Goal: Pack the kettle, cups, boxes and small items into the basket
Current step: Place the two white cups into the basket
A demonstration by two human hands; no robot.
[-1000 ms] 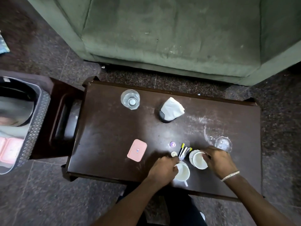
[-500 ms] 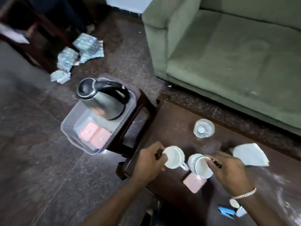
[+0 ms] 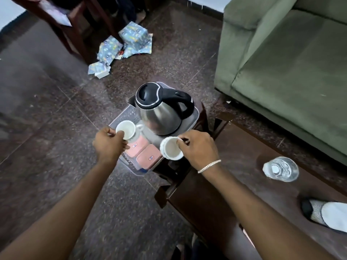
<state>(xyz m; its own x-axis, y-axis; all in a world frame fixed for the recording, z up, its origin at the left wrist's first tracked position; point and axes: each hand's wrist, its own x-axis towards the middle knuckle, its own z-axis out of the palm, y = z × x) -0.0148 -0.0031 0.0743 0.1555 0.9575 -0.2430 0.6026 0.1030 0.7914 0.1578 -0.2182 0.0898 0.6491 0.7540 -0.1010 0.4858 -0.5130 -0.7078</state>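
A steel kettle [image 3: 160,113] with a black lid and handle stands in the clear grey basket [image 3: 195,117] on a small dark stool. Two pink boxes [image 3: 148,157] lie side by side in the basket's near half. My left hand [image 3: 109,146] grips one white cup [image 3: 126,129] by its rim, above the basket's left side. My right hand [image 3: 197,147] holds a second white cup [image 3: 171,148] over the basket's near right edge, beside the pink boxes. Both cups are tilted, their openings facing me.
A dark wooden table [image 3: 234,194] sits on the right with an upside-down glass [image 3: 280,168] and a tissue holder [image 3: 326,215] on it. A green sofa [image 3: 291,59] stands behind. Crumpled wrapping paper [image 3: 122,45] lies on the floor by a wooden chair leg.
Both hands have lifted the cups off the table and carried them left to the basket. The view has swung left with them.
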